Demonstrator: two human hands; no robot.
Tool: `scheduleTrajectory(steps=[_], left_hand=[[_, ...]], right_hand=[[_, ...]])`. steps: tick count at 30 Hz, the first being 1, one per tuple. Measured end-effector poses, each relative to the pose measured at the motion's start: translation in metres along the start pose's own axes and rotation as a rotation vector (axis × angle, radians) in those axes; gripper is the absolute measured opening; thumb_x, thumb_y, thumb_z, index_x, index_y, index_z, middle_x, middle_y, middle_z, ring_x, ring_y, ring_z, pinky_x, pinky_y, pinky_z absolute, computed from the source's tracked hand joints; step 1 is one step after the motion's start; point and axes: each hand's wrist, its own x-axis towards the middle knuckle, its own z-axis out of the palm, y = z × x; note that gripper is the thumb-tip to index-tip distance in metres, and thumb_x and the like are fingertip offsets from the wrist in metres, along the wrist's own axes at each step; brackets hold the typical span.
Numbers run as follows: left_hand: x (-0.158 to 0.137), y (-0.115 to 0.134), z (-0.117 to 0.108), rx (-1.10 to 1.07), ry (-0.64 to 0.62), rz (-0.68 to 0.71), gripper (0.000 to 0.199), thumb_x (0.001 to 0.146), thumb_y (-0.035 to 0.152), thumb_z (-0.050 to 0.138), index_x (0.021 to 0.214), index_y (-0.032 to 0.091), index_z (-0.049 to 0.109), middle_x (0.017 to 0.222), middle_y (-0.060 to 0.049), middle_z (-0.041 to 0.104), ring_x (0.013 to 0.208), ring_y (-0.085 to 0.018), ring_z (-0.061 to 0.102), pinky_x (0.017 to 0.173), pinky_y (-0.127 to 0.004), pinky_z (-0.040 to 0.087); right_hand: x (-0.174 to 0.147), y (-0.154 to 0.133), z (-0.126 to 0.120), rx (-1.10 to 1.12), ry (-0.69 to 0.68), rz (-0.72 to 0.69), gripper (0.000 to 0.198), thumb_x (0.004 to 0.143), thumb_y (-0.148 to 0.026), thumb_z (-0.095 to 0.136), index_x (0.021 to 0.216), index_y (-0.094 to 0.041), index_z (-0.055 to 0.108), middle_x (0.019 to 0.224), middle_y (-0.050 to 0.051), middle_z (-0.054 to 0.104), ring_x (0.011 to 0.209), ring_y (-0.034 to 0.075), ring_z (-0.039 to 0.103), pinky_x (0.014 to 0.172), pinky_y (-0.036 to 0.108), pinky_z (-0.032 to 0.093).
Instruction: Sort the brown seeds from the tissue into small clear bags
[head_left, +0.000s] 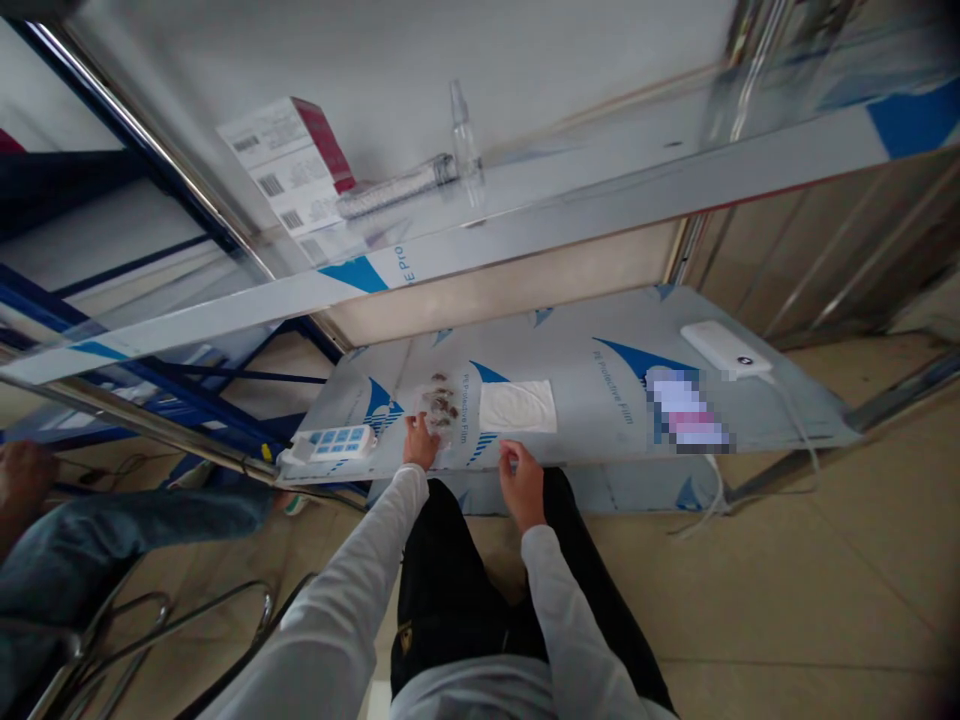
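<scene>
A clear plastic bag (450, 425) with several small brown pieces inside lies flat on the film-covered shelf. At its near left corner is my left hand (421, 443), its fingers apart and the fingertips touching the bag's edge. A white folded cloth or wipe (517, 406) lies to the right of the bag. My right hand (522, 482) is raised just in front of the shelf's near edge, below the white cloth. Its fingers are curled into a pinch; anything between them is too small to make out.
A white power strip (334, 442) sits at the shelf's left end. On the right lie a white power bank (724, 348) with a cable and a blurred-out phone (686, 410). The upper shelf holds a box (281, 165), a clear tube (397, 187) and a bottle (465, 130). A person's leg (142, 540) is at left.
</scene>
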Motion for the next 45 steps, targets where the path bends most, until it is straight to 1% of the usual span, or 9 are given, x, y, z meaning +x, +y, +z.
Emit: scheduleTrajectory(steps=[7, 11, 17, 22, 25, 28, 34, 39, 45], left_hand=[[0.019, -0.008, -0.012, 0.068, -0.119, -0.052, 0.036, 0.088, 0.035, 0.055, 0.119, 0.016, 0.053, 0.119, -0.009, 0.057, 0.102, -0.021, 0.058, 0.084, -0.042, 0.051], [0.017, -0.009, -0.020, 0.107, -0.119, -0.054, 0.036, 0.088, 0.034, 0.055, 0.120, 0.016, 0.053, 0.119, -0.009, 0.057, 0.102, -0.020, 0.058, 0.085, -0.042, 0.051], [0.009, 0.004, -0.039, 0.100, 0.017, -0.054, 0.024, 0.090, 0.023, 0.046, 0.094, 0.017, 0.068, 0.109, -0.013, 0.060, 0.099, -0.024, 0.061, 0.084, -0.038, 0.046], [0.008, 0.018, -0.063, 0.002, 0.175, -0.070, 0.028, 0.090, 0.027, 0.042, 0.093, 0.017, 0.068, 0.115, -0.016, 0.060, 0.112, -0.030, 0.053, 0.091, -0.043, 0.037], [0.004, 0.028, -0.073, -0.111, 0.215, -0.105, 0.031, 0.091, 0.033, 0.040, 0.094, 0.015, 0.065, 0.106, -0.017, 0.064, 0.106, -0.030, 0.057, 0.089, -0.042, 0.037], [-0.010, 0.043, -0.078, -0.263, 0.232, -0.141, 0.033, 0.091, 0.040, 0.041, 0.092, 0.015, 0.063, 0.091, -0.016, 0.069, 0.089, -0.028, 0.064, 0.077, -0.037, 0.041], [-0.059, 0.076, -0.080, -0.620, 0.215, -0.103, 0.027, 0.087, 0.043, 0.048, 0.082, 0.019, 0.059, 0.067, -0.004, 0.068, 0.062, -0.018, 0.065, 0.064, -0.027, 0.044], [-0.087, 0.089, -0.073, -0.891, 0.154, -0.123, 0.029, 0.082, 0.047, 0.055, 0.077, 0.019, 0.061, 0.067, -0.003, 0.069, 0.060, -0.016, 0.065, 0.061, -0.025, 0.047], [-0.107, 0.088, -0.049, -1.321, 0.042, -0.220, 0.035, 0.072, 0.046, 0.066, 0.088, 0.015, 0.063, 0.073, -0.006, 0.071, 0.066, -0.016, 0.067, 0.063, -0.026, 0.051]], right_hand=[[-0.001, -0.007, -0.002, 0.029, -0.016, -0.015, 0.030, 0.086, -0.030, 0.042, 0.095, -0.015, 0.067, 0.092, 0.011, 0.072, 0.082, 0.021, 0.066, 0.081, 0.037, 0.051], [-0.006, -0.006, -0.002, 0.048, -0.012, -0.007, 0.032, 0.087, -0.033, 0.041, 0.092, -0.016, 0.067, 0.090, 0.011, 0.072, 0.083, 0.022, 0.067, 0.081, 0.038, 0.051], [-0.010, 0.001, -0.001, 0.098, -0.052, 0.012, 0.032, 0.087, -0.039, 0.042, 0.086, -0.019, 0.068, 0.085, 0.009, 0.073, 0.080, 0.024, 0.069, 0.076, 0.038, 0.053], [-0.010, 0.010, -0.004, 0.121, -0.042, 0.049, 0.030, 0.085, -0.040, 0.044, 0.083, -0.021, 0.068, 0.084, 0.008, 0.074, 0.077, 0.024, 0.069, 0.074, 0.039, 0.055], [-0.010, 0.012, -0.006, 0.126, -0.051, 0.072, 0.029, 0.083, -0.039, 0.047, 0.084, -0.020, 0.068, 0.085, 0.009, 0.074, 0.076, 0.024, 0.070, 0.072, 0.038, 0.055], [-0.009, 0.005, -0.007, 0.140, -0.057, 0.068, 0.028, 0.083, -0.039, 0.048, 0.087, -0.019, 0.068, 0.085, 0.009, 0.074, 0.078, 0.023, 0.070, 0.073, 0.036, 0.055], [-0.001, -0.033, -0.014, 0.162, -0.087, -0.009, 0.033, 0.089, -0.041, 0.046, 0.099, -0.017, 0.066, 0.095, 0.010, 0.072, 0.084, 0.021, 0.067, 0.069, 0.030, 0.053], [-0.004, -0.056, -0.019, 0.153, -0.165, -0.113, 0.027, 0.087, -0.040, 0.054, 0.096, -0.018, 0.066, 0.090, 0.008, 0.069, 0.077, 0.017, 0.064, 0.067, 0.028, 0.050], [-0.013, -0.046, -0.022, 0.070, -0.162, -0.092, 0.027, 0.085, -0.040, 0.056, 0.093, -0.017, 0.068, 0.085, 0.006, 0.069, 0.072, 0.016, 0.062, 0.065, 0.027, 0.050]])
